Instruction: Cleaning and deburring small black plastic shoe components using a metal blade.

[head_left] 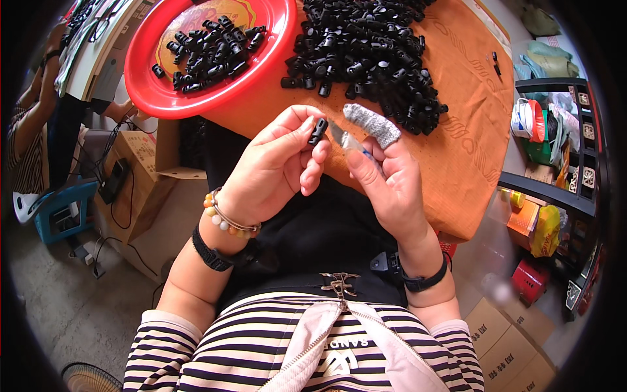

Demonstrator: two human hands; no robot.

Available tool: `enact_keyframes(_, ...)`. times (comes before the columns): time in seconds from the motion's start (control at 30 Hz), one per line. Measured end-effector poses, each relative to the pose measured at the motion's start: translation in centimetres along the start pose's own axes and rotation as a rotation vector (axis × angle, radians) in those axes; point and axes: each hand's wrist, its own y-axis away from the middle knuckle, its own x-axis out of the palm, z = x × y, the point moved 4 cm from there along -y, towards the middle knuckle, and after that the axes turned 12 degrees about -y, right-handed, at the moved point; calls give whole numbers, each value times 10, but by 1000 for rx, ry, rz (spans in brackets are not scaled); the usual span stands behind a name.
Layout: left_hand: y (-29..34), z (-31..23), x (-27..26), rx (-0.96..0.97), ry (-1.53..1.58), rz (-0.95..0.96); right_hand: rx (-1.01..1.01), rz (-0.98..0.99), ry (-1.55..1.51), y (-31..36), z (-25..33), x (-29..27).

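Note:
Between thumb and fingers, my left hand point(264, 163) pinches a small black plastic piece point(318, 132) with a hole in it, shaped like a cord lock. My right hand point(395, 186) grips a small knife point(337, 132) with a pale wrapped handle; its blade points toward the piece, close to it. A grey knitted finger cover point(372, 124) sits on my right index finger. Just beyond my hands lies a large pile of similar black pieces point(359, 55). More of them rest in a red round tray point(138, 81) at the far left.
An orange cloth point(467, 137) covers the table. A few bits point(496, 65) lie near its right edge. Black shelving point(548, 186) with bags stands right, above cardboard boxes point(509, 346). On the left are a wooden box point(134, 176), a blue stool point(59, 209) and another person's arm point(42, 98).

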Motion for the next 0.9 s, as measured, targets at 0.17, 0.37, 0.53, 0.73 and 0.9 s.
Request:
enact_keyframes(0.17, -1, 0, 1, 22, -24, 2, -48, -11, -2, 1, -3, 5)
enact_keyframes(0.37, 0, 0, 2, 45, -111, 10, -62, 19, 69, 2, -4, 7)
enact_keyframes(0.53, 2, 0, 3, 17, -121, 25, -83, 7, 19, 2, -2, 10)
enact_keyframes(0.73, 2, 0, 5, 32, -114, 23, -5, 39, -13, 4, -2, 9)
enact_keyframes(0.9, 2, 0, 5, 20, -89, 25, 21, 56, -50, 3, 0, 9)
